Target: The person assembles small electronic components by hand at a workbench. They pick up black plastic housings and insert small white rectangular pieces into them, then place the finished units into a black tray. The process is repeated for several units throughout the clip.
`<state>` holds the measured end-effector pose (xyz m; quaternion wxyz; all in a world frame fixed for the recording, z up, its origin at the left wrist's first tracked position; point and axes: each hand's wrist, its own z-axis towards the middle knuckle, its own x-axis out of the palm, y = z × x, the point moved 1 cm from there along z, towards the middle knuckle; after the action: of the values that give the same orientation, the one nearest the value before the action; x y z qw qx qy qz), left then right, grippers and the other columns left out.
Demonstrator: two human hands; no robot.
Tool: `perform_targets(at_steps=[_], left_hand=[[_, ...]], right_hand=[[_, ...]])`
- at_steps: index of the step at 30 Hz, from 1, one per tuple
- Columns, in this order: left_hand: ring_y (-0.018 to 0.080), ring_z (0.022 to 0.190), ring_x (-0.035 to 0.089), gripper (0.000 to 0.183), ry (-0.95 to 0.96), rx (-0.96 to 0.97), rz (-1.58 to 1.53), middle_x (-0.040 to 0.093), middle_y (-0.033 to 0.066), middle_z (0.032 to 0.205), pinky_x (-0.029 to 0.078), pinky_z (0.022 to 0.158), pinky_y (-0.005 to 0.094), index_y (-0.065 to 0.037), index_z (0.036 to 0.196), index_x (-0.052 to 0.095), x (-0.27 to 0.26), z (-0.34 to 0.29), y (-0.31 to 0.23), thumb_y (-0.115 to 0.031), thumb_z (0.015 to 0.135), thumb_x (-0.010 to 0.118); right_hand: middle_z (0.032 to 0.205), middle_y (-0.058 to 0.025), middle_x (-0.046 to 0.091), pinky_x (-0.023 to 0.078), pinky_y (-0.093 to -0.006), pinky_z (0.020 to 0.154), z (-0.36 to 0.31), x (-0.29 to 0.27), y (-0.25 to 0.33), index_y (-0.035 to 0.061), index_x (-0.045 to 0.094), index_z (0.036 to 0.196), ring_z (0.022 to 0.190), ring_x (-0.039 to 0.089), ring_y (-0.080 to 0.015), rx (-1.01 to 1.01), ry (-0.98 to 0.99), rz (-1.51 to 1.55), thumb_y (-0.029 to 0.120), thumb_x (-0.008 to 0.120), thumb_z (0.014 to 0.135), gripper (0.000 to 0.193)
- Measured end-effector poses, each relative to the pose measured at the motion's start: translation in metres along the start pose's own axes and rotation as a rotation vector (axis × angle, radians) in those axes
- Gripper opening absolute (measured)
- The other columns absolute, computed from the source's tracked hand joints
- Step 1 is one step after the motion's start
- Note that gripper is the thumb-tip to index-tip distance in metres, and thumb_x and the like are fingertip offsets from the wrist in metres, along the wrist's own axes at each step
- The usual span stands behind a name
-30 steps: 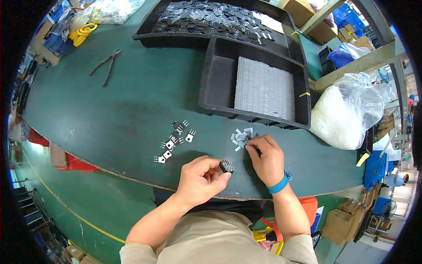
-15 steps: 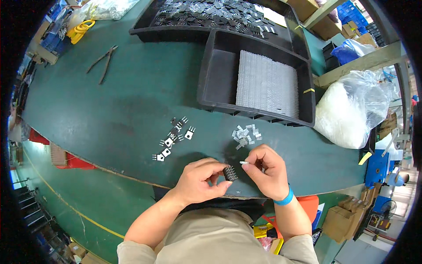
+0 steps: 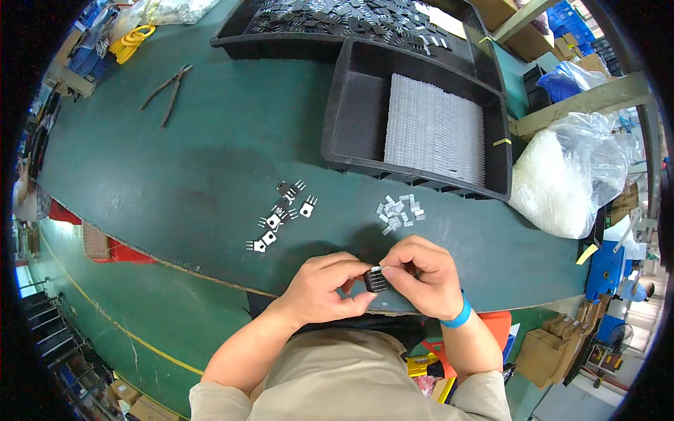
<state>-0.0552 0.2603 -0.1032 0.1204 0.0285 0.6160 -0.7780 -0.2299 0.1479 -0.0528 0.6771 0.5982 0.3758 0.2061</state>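
Between the thumb and fingers of my left hand [image 3: 319,289] is a stack of black transistors [image 3: 375,282], their metal pins toward my right hand. My right hand [image 3: 427,279] pinches a small pale translucent piece [image 3: 376,269] at the stack's upper edge; its fingertips partly cover it. Beyond the right hand lies a loose pile of similar translucent pieces [image 3: 397,219]. Ahead of the left hand, several loose transistors [image 3: 273,221] with silver pins are scattered on the green table [image 3: 210,182].
A black tray [image 3: 358,163] holds a ribbed translucent sheet stack [image 3: 435,133]. Behind it, a larger black tray [image 3: 281,46] carries many transistors. Pliers [image 3: 169,91] and a yellow coil [image 3: 131,43] lie at the far left. A plastic bag of white material [image 3: 551,186] stands right.
My right hand has moved left, bringing the translucent piece from beside the transistor stack to its upper edge. The stack has turned slightly in my left hand. The whole view has shifted a little.
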Motion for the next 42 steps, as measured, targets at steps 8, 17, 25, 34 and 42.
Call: perform_targets(at_steps=[8, 17, 25, 34, 42], left_hand=[[0.0150, 0.057, 0.059, 0.033, 0.005, 0.016, 0.012, 0.066, 0.0063, 0.081, 0.049, 0.052, 0.0283, -0.002, 0.099, 0.070, -0.001, 0.002, -0.002, -0.009, 0.070, 0.084], [0.0151, 0.057, 0.059, 0.031, -0.003, 0.023, 0.031, 0.066, 0.0063, 0.081, 0.049, 0.052, 0.0287, -0.001, 0.097, 0.070, -0.001, 0.002, -0.003, -0.009, 0.070, 0.083], [0.0157, 0.059, 0.060, 0.034, 0.009, 0.001, 0.018, 0.064, 0.0067, 0.076, 0.048, 0.053, 0.0287, -0.002, 0.099, 0.072, -0.002, 0.003, -0.003, -0.013, 0.069, 0.085], [0.0161, 0.060, 0.060, 0.034, 0.007, -0.006, 0.002, 0.065, 0.0068, 0.076, 0.049, 0.053, 0.0288, -0.002, 0.099, 0.072, -0.002, 0.003, -0.003, -0.013, 0.069, 0.085], [0.0161, 0.060, 0.060, 0.034, 0.021, -0.005, 0.006, 0.064, 0.0067, 0.076, 0.049, 0.053, 0.0291, -0.002, 0.099, 0.071, -0.003, 0.004, -0.003, -0.011, 0.069, 0.085]], right_hand=[[0.083, -0.0057, 0.060, 0.042, -0.0273, 0.060, 0.004, -0.005, 0.002, 0.0010, 0.069, 0.094, 0.070, 0.055, -0.0128, -0.007, 0.068, -0.012, -0.003, 0.070, 0.087, 0.008], [0.087, -0.0070, 0.063, 0.045, -0.0283, 0.062, 0.009, -0.008, 0.007, 0.0012, 0.068, 0.093, 0.073, 0.059, -0.0156, -0.026, 0.136, -0.063, -0.004, 0.069, 0.087, 0.008], [0.089, -0.0067, 0.063, 0.044, -0.0278, 0.062, 0.010, -0.009, 0.006, 0.0013, 0.068, 0.093, 0.074, 0.058, -0.0146, -0.034, 0.147, -0.055, -0.005, 0.070, 0.086, 0.010], [0.089, -0.0071, 0.064, 0.044, -0.0286, 0.063, 0.011, -0.008, 0.007, 0.0016, 0.067, 0.093, 0.074, 0.058, -0.0156, -0.044, 0.149, -0.084, -0.005, 0.070, 0.086, 0.011], [0.087, -0.0110, 0.063, 0.050, -0.0335, 0.067, 0.012, -0.011, 0.014, 0.0023, 0.066, 0.094, 0.076, 0.063, -0.0254, -0.036, 0.180, -0.148, -0.002, 0.070, 0.087, 0.009]])
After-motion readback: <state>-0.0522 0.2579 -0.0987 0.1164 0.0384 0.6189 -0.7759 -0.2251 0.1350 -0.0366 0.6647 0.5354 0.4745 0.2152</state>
